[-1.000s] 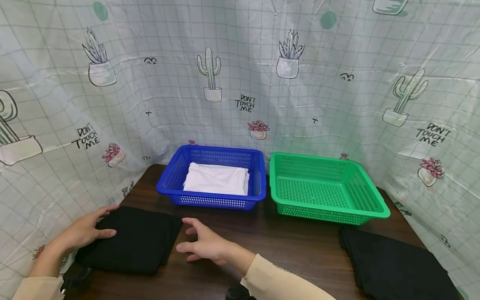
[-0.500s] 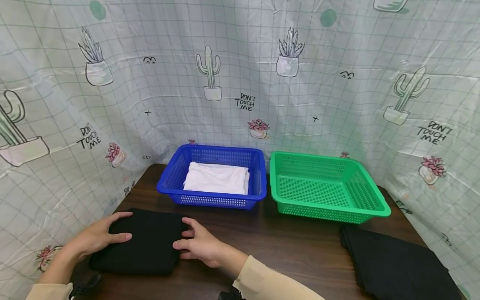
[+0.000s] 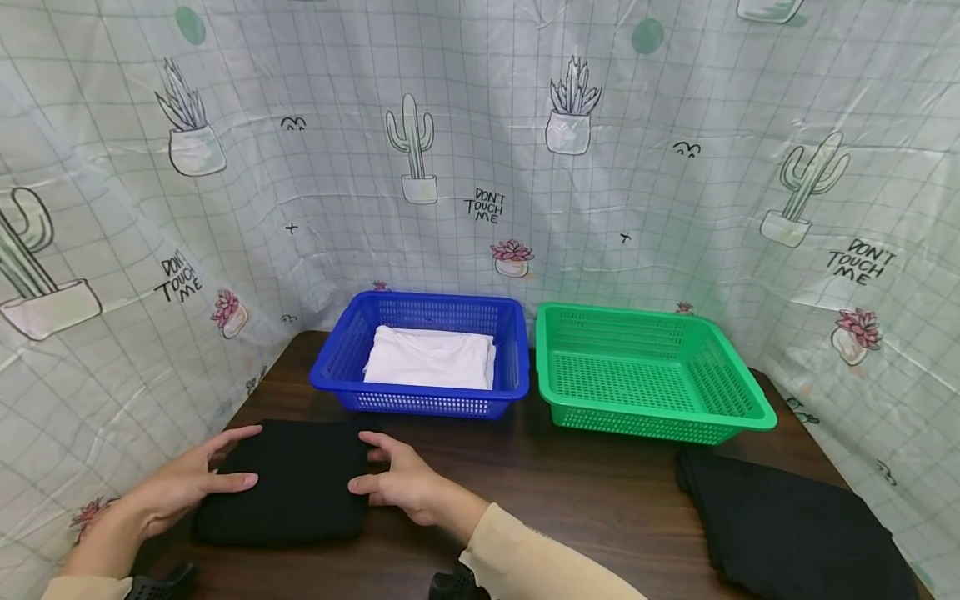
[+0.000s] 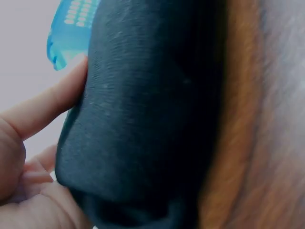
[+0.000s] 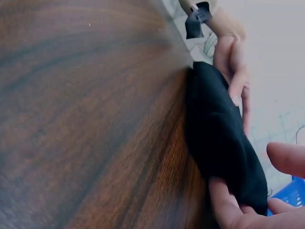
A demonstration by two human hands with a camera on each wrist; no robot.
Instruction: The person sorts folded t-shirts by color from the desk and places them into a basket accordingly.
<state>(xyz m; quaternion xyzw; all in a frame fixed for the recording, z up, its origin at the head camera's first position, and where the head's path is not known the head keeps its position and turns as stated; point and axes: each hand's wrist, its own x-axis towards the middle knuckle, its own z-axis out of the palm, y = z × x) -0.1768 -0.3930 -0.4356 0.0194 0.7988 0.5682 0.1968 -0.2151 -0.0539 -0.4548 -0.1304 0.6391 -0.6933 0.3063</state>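
Cloth, black and folded into a thick, squared block, lies at the near left of the tabletop, between the person's left hand and right hand. The left grip is spread, thumb and forefinger reaching straight over the left end; from where I stand the other fingers are mostly hidden. The right grip is loose too: thumb and forefinger stand apart at the right edge, and another finger shows low against its side, so I see contact rather than a firm hold. As for progress, I'd judge it partway. A white cloth already lies folded in the blue basket, far and left of centre, so that piece looks settled. This black one seems folded, with perhaps only its edges to true up, yet it lies outside any basket. A second black cloth lies at the near right, likewise outside, just nearer than the green basket, and seems unattended, no hand near it.
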